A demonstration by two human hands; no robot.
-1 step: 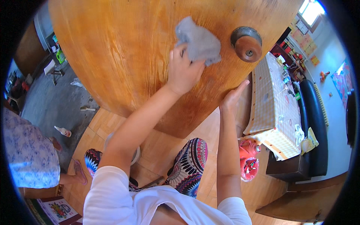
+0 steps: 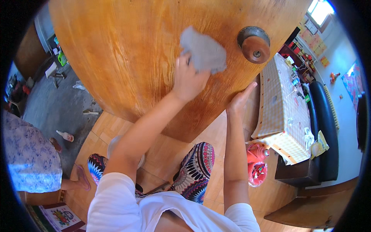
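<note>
A varnished wooden door point(image 2: 127, 58) fills the upper part of the view. My left hand point(image 2: 188, 79) presses a grey cloth point(image 2: 204, 52) flat against the door, just left of the round brown door knob point(image 2: 254, 45). My right hand point(image 2: 239, 99) rests with fingers together on the door's lower edge below the knob, holding nothing. My patterned trousers point(image 2: 195, 170) show below, over the wooden floor.
Another person in a pale flowered dress point(image 2: 27, 154) stands at the left. A table with a checked cloth point(image 2: 282, 108) and a dark sofa point(image 2: 326, 127) are on the right. A red plastic container point(image 2: 257, 164) sits by my right leg. A small bottle point(image 2: 65, 135) lies on the grey ground.
</note>
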